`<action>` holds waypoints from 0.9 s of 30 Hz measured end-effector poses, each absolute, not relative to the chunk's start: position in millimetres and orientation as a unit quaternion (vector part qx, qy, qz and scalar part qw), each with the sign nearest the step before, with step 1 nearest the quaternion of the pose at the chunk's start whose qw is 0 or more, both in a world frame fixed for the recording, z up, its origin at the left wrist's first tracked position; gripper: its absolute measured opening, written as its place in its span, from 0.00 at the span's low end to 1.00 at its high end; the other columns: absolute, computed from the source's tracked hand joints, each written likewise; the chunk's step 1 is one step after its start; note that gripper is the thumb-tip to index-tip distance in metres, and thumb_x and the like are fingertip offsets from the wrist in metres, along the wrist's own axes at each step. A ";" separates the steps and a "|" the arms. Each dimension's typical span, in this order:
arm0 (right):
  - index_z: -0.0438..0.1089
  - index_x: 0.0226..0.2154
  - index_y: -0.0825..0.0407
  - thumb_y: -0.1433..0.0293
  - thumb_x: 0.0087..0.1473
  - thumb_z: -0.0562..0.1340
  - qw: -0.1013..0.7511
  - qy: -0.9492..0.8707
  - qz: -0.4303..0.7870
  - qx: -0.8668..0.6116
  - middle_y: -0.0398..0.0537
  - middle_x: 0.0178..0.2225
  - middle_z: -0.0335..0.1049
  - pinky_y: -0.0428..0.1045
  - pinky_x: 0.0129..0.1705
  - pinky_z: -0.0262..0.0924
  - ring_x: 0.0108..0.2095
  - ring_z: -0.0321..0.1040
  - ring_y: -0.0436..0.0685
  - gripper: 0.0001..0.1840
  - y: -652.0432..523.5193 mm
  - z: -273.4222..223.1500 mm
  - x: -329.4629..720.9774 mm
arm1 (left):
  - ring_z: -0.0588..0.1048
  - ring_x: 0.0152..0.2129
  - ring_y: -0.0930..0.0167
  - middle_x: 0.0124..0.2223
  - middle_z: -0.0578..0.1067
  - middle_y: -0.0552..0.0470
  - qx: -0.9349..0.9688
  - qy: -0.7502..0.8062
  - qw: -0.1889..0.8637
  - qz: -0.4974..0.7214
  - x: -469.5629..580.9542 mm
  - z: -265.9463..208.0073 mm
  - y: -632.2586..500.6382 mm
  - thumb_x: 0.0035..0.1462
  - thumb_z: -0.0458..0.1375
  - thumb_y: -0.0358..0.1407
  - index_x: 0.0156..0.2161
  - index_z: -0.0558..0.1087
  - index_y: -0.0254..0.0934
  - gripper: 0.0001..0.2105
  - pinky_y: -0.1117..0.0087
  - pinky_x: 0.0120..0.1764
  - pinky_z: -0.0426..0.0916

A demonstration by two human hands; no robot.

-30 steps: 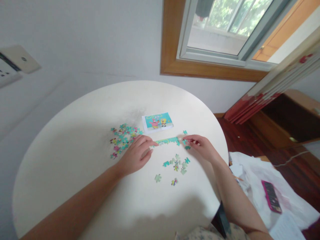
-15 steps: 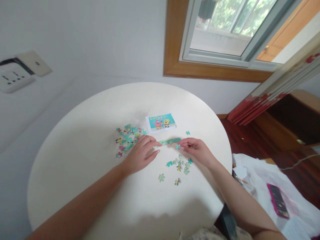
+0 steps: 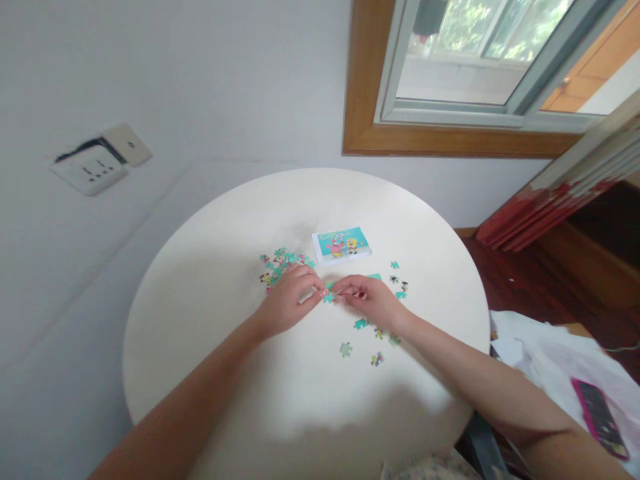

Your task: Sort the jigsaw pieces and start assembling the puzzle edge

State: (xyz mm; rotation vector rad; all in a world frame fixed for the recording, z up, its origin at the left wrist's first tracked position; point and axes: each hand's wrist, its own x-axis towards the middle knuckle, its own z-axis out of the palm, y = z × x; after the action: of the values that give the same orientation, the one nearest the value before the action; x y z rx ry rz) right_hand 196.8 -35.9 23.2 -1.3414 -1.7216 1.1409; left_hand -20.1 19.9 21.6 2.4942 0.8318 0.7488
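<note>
A small teal puzzle piece (image 3: 329, 298) is between my two hands, just below the left end of a joined strip of puzzle (image 3: 374, 276). My right hand (image 3: 367, 298) pinches it from the right between thumb and fingers. From the left, the thumb and forefinger of my left hand (image 3: 293, 298) close on its edge. Much of the strip is hidden under my right fingers. Behind my left hand spreads a heap of loose puzzle pieces (image 3: 283, 257). A picture card (image 3: 343, 245) with cartoon figures lies beyond my hands.
More loose pieces (image 3: 346, 349) are scattered on the round white table (image 3: 200, 267), near and right of my right hand. A phone in a pink case (image 3: 600, 417) lies on white plastic at the right. Wall and window frame (image 3: 425, 140) stand behind the table.
My right hand has carried the teal piece leftward to the strip's left end, meeting my left fingers, which have closed in. The view has shifted left.
</note>
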 end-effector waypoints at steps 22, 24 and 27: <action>0.77 0.38 0.48 0.70 0.62 0.59 0.166 -0.844 0.120 -0.496 0.47 0.34 0.72 0.51 0.39 0.49 0.40 0.63 0.56 0.10 -41.1 16.1 188.9 | 0.66 0.44 0.61 0.41 0.70 0.47 0.894 0.386 0.092 0.209 -25.8 4.6 22.9 0.59 0.55 0.33 0.40 0.72 0.38 0.05 0.56 0.51 0.61; 0.76 0.40 0.47 0.69 0.63 0.58 0.160 -0.853 0.111 -0.484 0.47 0.36 0.72 0.52 0.40 0.49 0.41 0.62 0.57 0.10 -43.8 16.4 189.4 | 0.66 0.45 0.60 0.42 0.70 0.47 0.895 0.384 0.093 0.206 -27.1 5.1 23.8 0.59 0.54 0.32 0.42 0.72 0.38 0.07 0.55 0.51 0.61; 0.74 0.46 0.47 0.68 0.63 0.58 0.150 -0.865 0.099 -0.468 0.49 0.39 0.71 0.52 0.41 0.49 0.42 0.62 0.57 0.12 -48.0 18.8 188.6 | 0.66 0.45 0.60 0.43 0.70 0.47 0.900 0.376 0.090 0.202 -29.0 4.7 25.0 0.60 0.53 0.32 0.44 0.72 0.38 0.09 0.55 0.51 0.61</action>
State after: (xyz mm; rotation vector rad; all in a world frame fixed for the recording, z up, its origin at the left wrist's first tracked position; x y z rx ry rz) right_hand 188.6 -48.0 18.8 -1.3445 -2.4849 0.2857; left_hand -29.0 25.0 4.7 2.6761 1.1179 0.5994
